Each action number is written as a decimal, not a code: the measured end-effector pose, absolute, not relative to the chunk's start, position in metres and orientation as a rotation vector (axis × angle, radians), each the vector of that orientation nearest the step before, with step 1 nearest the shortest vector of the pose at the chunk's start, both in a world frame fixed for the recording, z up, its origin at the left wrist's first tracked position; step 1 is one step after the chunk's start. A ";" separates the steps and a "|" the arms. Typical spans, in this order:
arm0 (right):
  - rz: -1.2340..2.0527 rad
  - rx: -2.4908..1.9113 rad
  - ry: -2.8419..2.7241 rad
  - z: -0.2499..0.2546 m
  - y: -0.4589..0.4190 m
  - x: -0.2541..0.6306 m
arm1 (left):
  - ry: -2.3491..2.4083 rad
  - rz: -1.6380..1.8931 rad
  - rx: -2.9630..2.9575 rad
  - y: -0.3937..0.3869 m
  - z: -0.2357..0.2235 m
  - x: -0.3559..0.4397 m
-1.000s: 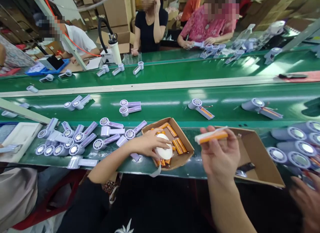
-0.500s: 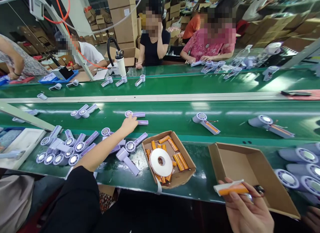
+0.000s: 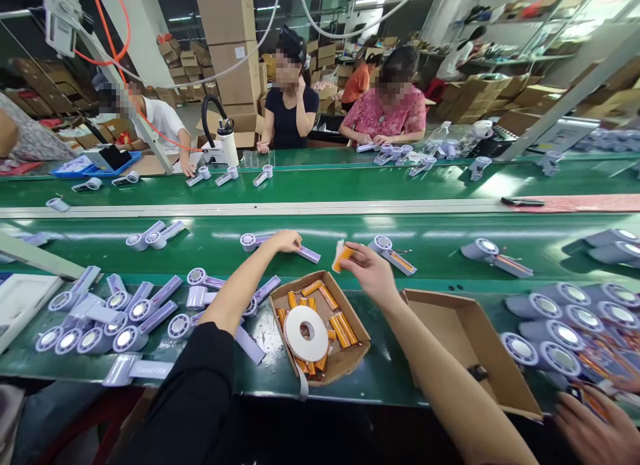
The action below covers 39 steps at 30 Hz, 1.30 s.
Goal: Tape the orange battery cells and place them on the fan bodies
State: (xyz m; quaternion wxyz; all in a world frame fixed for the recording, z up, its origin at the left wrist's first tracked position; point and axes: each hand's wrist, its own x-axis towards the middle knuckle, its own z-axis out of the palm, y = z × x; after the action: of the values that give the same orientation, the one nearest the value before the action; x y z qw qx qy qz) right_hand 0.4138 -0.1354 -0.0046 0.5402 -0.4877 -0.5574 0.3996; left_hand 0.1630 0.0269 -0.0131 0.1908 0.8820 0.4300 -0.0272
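My left hand (image 3: 286, 240) reaches out over the green conveyor belt (image 3: 350, 235) and closes on the handle of a lilac handheld fan (image 3: 253, 241) lying there. My right hand (image 3: 369, 270) is stretched toward the same spot and pinches an orange battery with a white strip (image 3: 343, 254). Below both hands stands a small cardboard box (image 3: 345, 358) holding several orange batteries (image 3: 341, 326) and a white roll of tape (image 3: 306, 332).
Many lilac fans (image 3: 125, 305) lie on the near shelf at left, more fans (image 3: 555, 325) at right. An open cardboard box (image 3: 465, 345) sits right of the small one. Another person's hand (image 3: 595, 428) shows at bottom right. Several workers sit across the far belt.
My right hand moved from near my body up and left to the belt with the battery. My left hand shifted right along the fan on the belt. The view tilted up.
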 end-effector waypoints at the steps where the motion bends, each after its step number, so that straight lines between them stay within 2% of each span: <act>1: 0.931 -1.217 -1.435 -0.009 -0.114 0.408 | 1.200 -0.089 2.463 0.030 -0.012 0.162; 7: 0.813 -1.428 -1.874 -0.035 -0.041 0.380 | 1.330 -0.019 2.401 0.024 -0.021 0.169; 16: 0.483 -1.691 -2.478 -0.030 -0.041 0.384 | 1.472 0.135 2.228 0.016 -0.035 0.189; 23: 0.338 -1.864 -2.712 -0.023 -0.039 0.361 | 1.528 0.140 2.156 0.014 -0.035 0.201; 28: 0.399 -1.839 -2.805 0.003 -0.026 0.356 | 1.519 0.198 2.228 0.010 -0.013 0.216; 31: 0.417 -1.789 -2.798 0.028 -0.046 0.381 | 1.495 0.328 2.322 -0.019 0.011 0.209; 34: 0.448 -1.612 -2.600 0.046 -0.104 0.419 | 1.040 0.365 2.551 -0.082 0.027 0.179; 36: 0.590 -1.444 -2.381 0.053 -0.153 0.441 | 0.512 0.137 2.667 -0.130 0.029 0.154; 39: 0.830 -1.360 -2.083 0.054 -0.218 0.456 | 0.337 -0.112 2.739 -0.183 0.028 0.128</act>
State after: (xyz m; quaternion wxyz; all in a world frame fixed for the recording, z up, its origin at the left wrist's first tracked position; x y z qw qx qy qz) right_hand 0.4555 -0.2179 0.0539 0.2564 -0.5013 -0.7678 0.3058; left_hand 0.1284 -0.1831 0.0280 0.1886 0.9739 0.1197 -0.0398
